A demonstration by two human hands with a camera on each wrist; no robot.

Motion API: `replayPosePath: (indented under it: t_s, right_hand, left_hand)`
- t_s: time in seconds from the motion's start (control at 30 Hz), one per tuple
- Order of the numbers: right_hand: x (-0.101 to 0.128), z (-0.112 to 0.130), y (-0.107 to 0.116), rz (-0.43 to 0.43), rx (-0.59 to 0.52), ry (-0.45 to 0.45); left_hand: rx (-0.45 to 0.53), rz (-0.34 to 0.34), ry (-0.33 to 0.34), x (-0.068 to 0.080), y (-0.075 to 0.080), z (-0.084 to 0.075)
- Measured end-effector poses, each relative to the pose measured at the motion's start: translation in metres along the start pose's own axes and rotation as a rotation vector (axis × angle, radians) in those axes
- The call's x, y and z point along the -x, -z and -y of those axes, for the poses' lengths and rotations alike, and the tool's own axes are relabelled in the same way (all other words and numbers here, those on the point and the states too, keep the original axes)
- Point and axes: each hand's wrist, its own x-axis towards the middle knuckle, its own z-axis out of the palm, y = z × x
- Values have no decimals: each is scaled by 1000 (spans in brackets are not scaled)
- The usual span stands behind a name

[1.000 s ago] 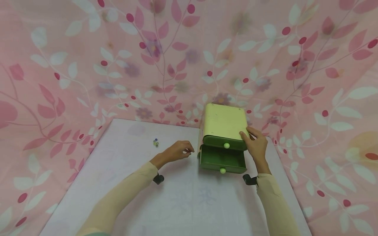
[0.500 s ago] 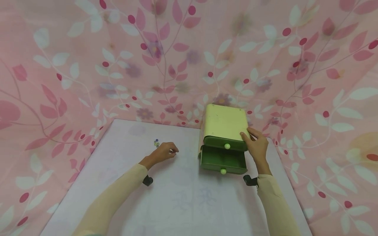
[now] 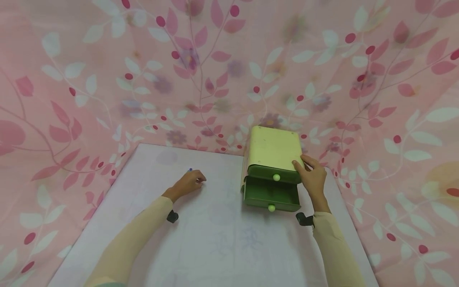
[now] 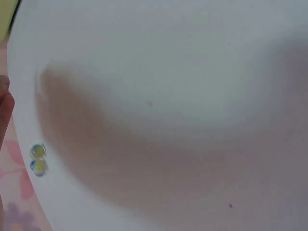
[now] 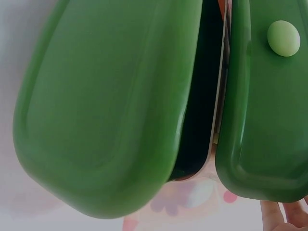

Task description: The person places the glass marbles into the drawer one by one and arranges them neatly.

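A small yellow-green cabinet [image 3: 274, 147] stands at the back right of the table. Its green lower drawer [image 3: 258, 201] is pulled out and looks empty; the upper drawer [image 3: 259, 171] is closed. My right hand [image 3: 313, 177] holds the cabinet's front right corner, thumb on top and fingers along the side. To the left, my left hand [image 3: 186, 183] is low over the table with loosely bent fingers, a gap showing between thumb and forefinger. A blue marble [image 3: 191, 169] peeks out behind it. In the left wrist view, clear marbles [image 4: 38, 151] lie near the fingertips [image 4: 6, 102].
The table [image 3: 201, 247] has a pale cloth over it. Pink floral fabric [image 3: 215, 79] rises behind and at both sides. Close to the right wrist camera is the pulled-out drawer's front [image 5: 106, 96], with the upper drawer's round knob [image 5: 284, 38] beyond.
My left hand has moved left, away from the cabinet, to the marbles, and now covers most of them in the head view. The right hand has stayed on the cabinet.
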Motion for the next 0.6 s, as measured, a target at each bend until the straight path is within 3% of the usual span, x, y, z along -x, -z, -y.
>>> replayPosePath:
  t_s: [0.23,0.6]
  right_hand:
    - [-2,1,1,-2,19,-2]
    - [0,1,2,13,19,-12]
  left_hand:
    - [-2,-69,119,5,-1,21]
    - [-28,-169,129,13,1,38]
